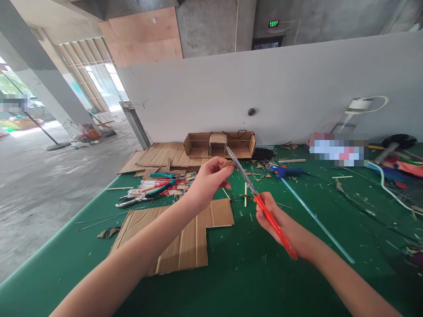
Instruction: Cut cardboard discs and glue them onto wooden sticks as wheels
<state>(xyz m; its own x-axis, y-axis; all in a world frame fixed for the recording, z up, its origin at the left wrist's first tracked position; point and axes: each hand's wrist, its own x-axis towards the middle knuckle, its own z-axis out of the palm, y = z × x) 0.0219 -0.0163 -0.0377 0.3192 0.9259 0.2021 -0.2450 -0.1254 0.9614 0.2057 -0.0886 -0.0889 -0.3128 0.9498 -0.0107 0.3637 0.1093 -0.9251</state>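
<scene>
The left hand point(211, 178) pinches a small cardboard piece point(229, 163) between thumb and fingers, above the middle of the desk point(251, 277). The right hand point(269, 215) is wrapped around the red handles of the scissors point(274, 226), whose blades slant up and away to the left, passing just beside the pinched piece; whether metal and cardboard touch I cannot tell.

Beneath the left forearm lies a flat cardboard sheet point(188, 242) with a notch at its right side. Dark scraps point(109, 232) sit by its left edge. Beyond it, pliers point(160, 189) with teal grips rest on and beside a bundle of thin sticks in red-marked wrapping point(145, 186).

To the right of the scissors, a blue glue gun point(287, 171) lies on the desk, and a long pale translucent strip point(317, 220) runs from near it toward the near right. Small bits of cardboard are strewn between.

At the far edge, a long open cardboard box point(196, 145) stands before a white panel point(297, 97), with a smaller box section point(218, 139) at its middle and black cord point(242, 135) over its right part. More corrugated sheets point(165, 154) lie to its left.
</scene>
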